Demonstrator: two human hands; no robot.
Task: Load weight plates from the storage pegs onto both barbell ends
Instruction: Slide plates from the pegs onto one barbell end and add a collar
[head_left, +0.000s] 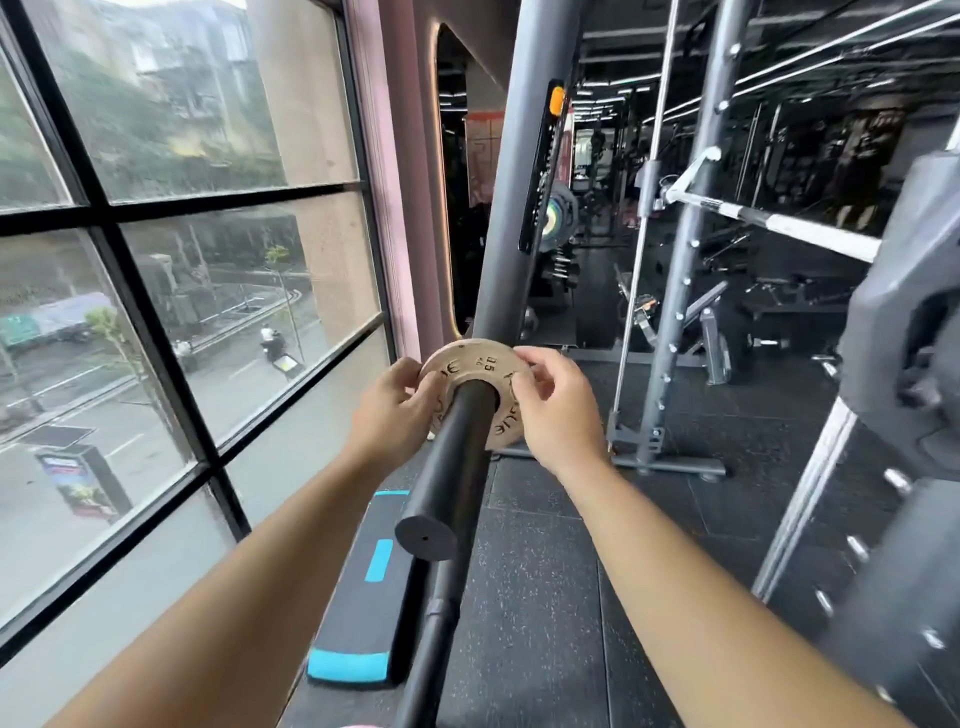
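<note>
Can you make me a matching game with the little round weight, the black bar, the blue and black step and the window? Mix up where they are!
1. weight plate
2. barbell sleeve
3. aerobic step
4. window

A. lying on the floor
B. pinched by left hand and right hand
C. passes through the plate's hole
D. on the left, street outside

Pairs: 1-B, 2-C, 3-A, 4-D

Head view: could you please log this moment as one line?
plate on bar | left hand holds plate | right hand holds plate
</note>
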